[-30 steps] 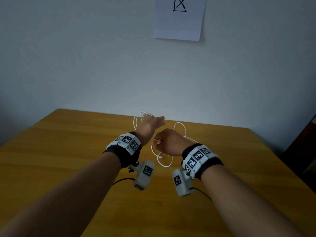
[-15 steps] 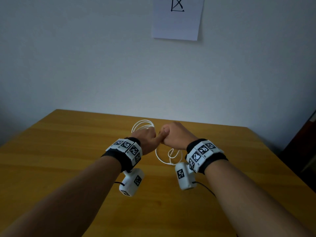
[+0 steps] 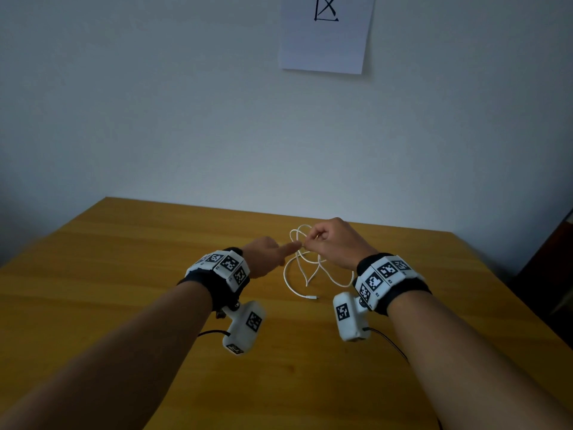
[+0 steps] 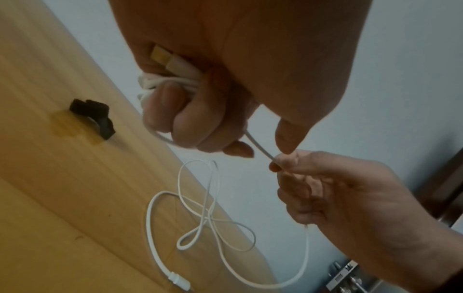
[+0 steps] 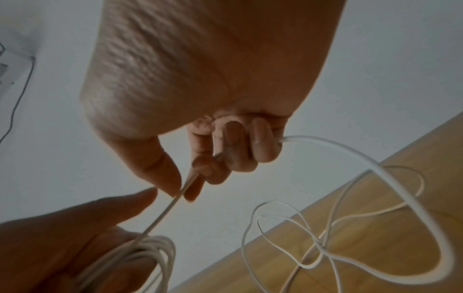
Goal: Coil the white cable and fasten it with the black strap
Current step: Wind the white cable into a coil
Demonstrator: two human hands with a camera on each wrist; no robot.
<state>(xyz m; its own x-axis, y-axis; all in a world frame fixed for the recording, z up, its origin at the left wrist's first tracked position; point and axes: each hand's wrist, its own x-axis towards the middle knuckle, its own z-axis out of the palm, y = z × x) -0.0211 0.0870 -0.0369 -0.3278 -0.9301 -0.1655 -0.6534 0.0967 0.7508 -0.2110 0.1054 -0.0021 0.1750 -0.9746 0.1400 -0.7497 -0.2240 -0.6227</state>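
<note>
My left hand (image 3: 273, 252) grips several coils of the white cable (image 4: 170, 83) in its curled fingers, with the USB plug (image 4: 162, 57) sticking out by the palm. A short stretch of cable runs from it to my right hand (image 3: 328, 243), which pinches the strand between thumb and fingers (image 5: 198, 178). The loose remainder (image 3: 305, 268) lies in loops on the wooden table (image 3: 124, 274), ending in a small connector (image 3: 311, 297). The black strap (image 4: 94, 117) lies on the table beyond my left hand, seen only in the left wrist view.
A white wall rises right behind the table's far edge, with a paper sheet (image 3: 325, 32) taped on it. Dark furniture (image 3: 555, 268) stands past the table's right edge. Thin black wires (image 3: 390, 346) trail from the wrist cameras.
Both hands have shifted to the right and drawn a little apart. The right hand now pulls a short strand away from the left, and more loose cable lies spread on the table.
</note>
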